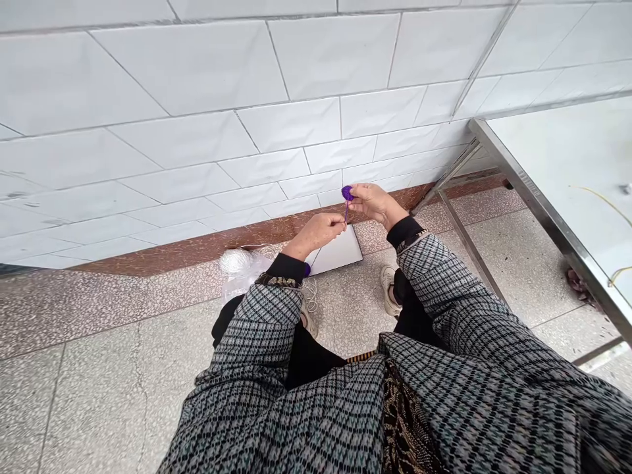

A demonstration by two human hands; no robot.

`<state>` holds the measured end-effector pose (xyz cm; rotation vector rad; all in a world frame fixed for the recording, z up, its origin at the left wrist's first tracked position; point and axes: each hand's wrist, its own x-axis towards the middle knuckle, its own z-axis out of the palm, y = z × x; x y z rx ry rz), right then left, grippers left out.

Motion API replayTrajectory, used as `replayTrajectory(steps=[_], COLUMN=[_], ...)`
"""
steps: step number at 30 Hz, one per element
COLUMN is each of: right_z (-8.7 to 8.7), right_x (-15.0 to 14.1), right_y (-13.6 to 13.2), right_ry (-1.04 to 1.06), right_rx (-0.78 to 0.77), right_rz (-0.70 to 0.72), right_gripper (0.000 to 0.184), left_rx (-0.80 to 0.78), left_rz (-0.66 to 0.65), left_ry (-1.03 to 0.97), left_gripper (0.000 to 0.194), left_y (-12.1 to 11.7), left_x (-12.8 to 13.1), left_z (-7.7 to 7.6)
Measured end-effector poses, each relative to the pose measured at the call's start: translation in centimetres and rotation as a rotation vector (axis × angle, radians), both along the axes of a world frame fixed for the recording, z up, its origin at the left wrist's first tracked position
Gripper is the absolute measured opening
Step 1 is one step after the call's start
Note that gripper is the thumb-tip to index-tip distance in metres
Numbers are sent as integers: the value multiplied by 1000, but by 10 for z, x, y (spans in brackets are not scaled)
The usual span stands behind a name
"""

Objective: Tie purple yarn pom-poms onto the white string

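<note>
The yarn piece [347,192] over there is purple — the yarn ball [236,261] plain white; I see a black-and-grey checked jacket [336,421], black cuffs [286,267], white wall tiles [217,66], reddish-brown skirting [172,259], speckled floor [99,375].

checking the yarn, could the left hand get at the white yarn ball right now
Probably not without letting go: the left hand pinches the purple strand. Otherwise the way looks free, nothing visibly covering the white yarn ball.

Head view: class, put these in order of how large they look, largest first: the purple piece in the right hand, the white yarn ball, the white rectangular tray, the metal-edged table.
1. Metal-edged table
2. White rectangular tray
3. White yarn ball
4. Purple piece
</note>
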<state>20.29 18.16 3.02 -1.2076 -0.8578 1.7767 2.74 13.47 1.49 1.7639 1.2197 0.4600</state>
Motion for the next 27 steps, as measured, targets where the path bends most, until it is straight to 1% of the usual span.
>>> replayTrajectory(steps=[3,6,9,12,14,15,16,18,19,21,23,25,27], right_z=[6,12,15,12,8,5,2,-2,-3,-3,-1,1,5], right_x=[6,10,11,7,2,-1,-3,-6,-6,-4,0,5,9], right_y=[-3,-7,-12,-16,-15,-14,-13,-8,-6,-1,2,3,0], right_ry=[5,-51,-196,-374,-508,-573,-619,-618,-562,-362,-122,64,133], right_rx=[44,73,101,140,154,156,149,112,88,53,44,49,54], right_rz=[108,324,516,650,696,683,637,446,325,102,-33,-72,-16], right_gripper=[21,20,21,23,25,26,27,28,28,24,20,17,13], left_rx=[21,24,35,58,58,50,40,28,28,28,8,-13,-7], left_rz=[39,78,101,133,139,138,136,129,121,85,25,-18,1], left_ry=[80,130,141,158,145,130,112,64,31,-39,-85,-79,-35], left_gripper=[17,18,21,25,22,20,19,18,18,16,15,15,15], left_y=[1,1,1,2,2,2,1,-1,-2,-4,-5,-5,-3], left_x=[-3,-6,-7,-7,-6,-6,-6,-4,-3,-1,1,3,1], left_z=[1,6,9,10,10,10,11,13,14,15,14,11,8])
